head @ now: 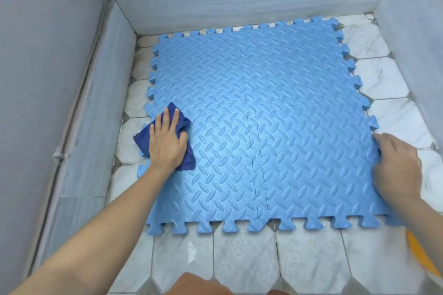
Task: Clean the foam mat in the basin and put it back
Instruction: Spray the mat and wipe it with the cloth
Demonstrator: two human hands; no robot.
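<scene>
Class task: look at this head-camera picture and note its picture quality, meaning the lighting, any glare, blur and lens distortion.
Head view: soft, even light with faint shadows; a pale sheen on the foam mat near its middle; the right hand is motion-blurred, the left hand on the cloth is sharper; wide-angle bending curves the basin walls.

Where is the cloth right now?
In the head view, the dark blue cloth lies under the left hand, on the foam mat's left edge.

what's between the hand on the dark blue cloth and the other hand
Only bare light blue foam mat, head view, between left hand on dark blue cloth and right hand.
</scene>
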